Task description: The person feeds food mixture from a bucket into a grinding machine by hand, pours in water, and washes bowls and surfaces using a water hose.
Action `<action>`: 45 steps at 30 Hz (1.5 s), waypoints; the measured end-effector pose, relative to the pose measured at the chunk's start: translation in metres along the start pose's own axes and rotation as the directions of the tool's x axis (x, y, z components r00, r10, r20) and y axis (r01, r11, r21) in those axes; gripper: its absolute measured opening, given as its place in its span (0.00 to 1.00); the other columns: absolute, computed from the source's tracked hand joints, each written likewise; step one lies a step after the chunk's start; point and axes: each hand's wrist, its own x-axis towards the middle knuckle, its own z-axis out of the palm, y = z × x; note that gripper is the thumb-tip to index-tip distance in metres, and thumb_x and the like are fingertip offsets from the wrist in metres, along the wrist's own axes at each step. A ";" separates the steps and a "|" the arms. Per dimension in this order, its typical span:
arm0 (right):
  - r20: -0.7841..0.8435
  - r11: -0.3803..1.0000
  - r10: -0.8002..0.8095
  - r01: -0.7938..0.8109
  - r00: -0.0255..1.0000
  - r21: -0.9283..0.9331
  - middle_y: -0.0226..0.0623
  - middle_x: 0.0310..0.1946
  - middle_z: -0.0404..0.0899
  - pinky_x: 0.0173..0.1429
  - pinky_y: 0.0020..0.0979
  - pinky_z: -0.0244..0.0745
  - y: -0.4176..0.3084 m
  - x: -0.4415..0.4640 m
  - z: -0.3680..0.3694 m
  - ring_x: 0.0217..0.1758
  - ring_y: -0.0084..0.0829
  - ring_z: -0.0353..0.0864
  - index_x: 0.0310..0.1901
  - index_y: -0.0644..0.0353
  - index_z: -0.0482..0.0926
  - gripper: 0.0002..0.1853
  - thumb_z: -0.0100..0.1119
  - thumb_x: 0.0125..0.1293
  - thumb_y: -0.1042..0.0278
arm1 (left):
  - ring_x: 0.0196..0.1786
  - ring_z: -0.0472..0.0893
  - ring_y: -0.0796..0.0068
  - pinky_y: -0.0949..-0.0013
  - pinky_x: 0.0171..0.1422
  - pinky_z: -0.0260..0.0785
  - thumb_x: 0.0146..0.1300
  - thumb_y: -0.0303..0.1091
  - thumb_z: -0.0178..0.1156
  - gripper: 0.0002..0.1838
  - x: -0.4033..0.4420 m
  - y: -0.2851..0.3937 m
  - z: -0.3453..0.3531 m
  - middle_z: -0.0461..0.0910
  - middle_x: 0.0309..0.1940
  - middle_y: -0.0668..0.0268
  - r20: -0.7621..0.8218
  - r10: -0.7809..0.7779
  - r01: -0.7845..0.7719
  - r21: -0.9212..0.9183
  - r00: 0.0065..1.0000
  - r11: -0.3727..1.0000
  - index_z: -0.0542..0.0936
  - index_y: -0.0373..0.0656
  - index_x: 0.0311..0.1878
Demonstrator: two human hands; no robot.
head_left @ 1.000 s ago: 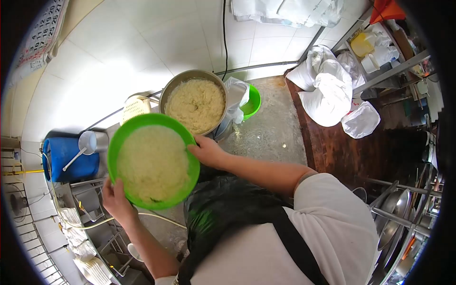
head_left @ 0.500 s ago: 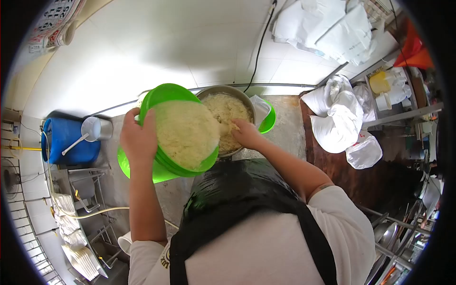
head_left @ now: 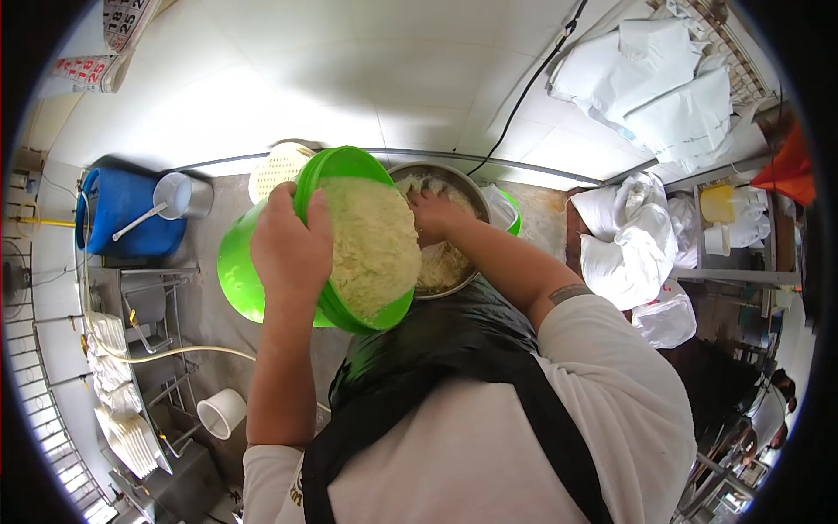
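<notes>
A person in a black apron (head_left: 419, 362) leans over two bowls of pale, lumpy mash (head_left: 367, 244) in a white-tiled workroom. The left hand (head_left: 292, 240) has its grip clenched on the upper left rim of the green bowl (head_left: 371, 321), which tilts toward the metal bowl (head_left: 472, 194) with its mash facing the camera. The right hand (head_left: 436, 217) reaches over the near part of the metal bowl's interior, fingers at the mash inside; whether that grip closes on any of it, one cannot tell.

The green bowl overlaps the left side of the metal bowl in this view; whether the rims touch is unclear. More green plastic (head_left: 240, 275) shows behind the left forearm, and a cream colander (head_left: 278, 170) lies just beyond it, near the wall. A green bucket (head_left: 516, 212) with a clear bag stands beside the metal bowl on the right. Farther left, a ladle (head_left: 140, 222) rests by a pot (head_left: 199, 199) at the blue barrel (head_left: 127, 214); white sacks (head_left: 633, 236) slump well to the right.
</notes>
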 end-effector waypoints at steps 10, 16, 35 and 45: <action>0.353 0.999 -0.004 -0.013 0.936 0.046 0.48 0.56 0.87 0.62 0.51 0.78 0.000 0.007 0.036 0.59 0.49 0.85 0.57 0.58 0.88 0.33 0.72 0.54 0.43 | 0.47 0.86 0.40 0.45 0.53 0.78 0.74 0.47 0.61 0.24 0.001 0.030 0.018 0.86 0.45 0.44 -0.024 0.032 -0.028 0.124 0.999 0.992 0.80 0.33 0.57; 0.281 0.977 -0.120 0.062 0.952 0.205 0.52 0.49 0.88 0.55 0.51 0.80 0.014 -0.026 0.022 0.51 0.54 0.86 0.47 0.58 0.90 0.22 0.68 0.61 0.48 | 0.46 0.86 0.41 0.45 0.51 0.78 0.74 0.48 0.61 0.24 0.000 0.049 0.031 0.86 0.45 0.44 -0.024 0.041 -0.035 0.211 0.999 0.977 0.80 0.35 0.58; -0.075 0.951 -0.265 0.274 0.961 0.143 0.46 0.79 0.63 0.78 0.66 0.64 -0.068 -0.065 -0.054 0.80 0.59 0.62 0.65 0.57 0.82 0.31 0.70 0.62 0.55 | 0.47 0.86 0.40 0.43 0.52 0.78 0.74 0.50 0.60 0.25 0.001 0.051 0.040 0.85 0.47 0.44 -0.023 0.061 -0.055 0.219 0.998 0.974 0.80 0.34 0.58; -0.208 0.988 -0.046 0.075 0.977 0.134 0.53 0.81 0.57 0.81 0.57 0.63 0.013 -0.055 -0.013 0.83 0.59 0.57 0.63 0.69 0.82 0.33 0.71 0.60 0.56 | 0.45 0.86 0.41 0.44 0.49 0.78 0.74 0.49 0.60 0.23 -0.003 0.039 0.032 0.86 0.43 0.45 -0.061 0.058 -0.041 0.241 0.996 0.970 0.81 0.36 0.56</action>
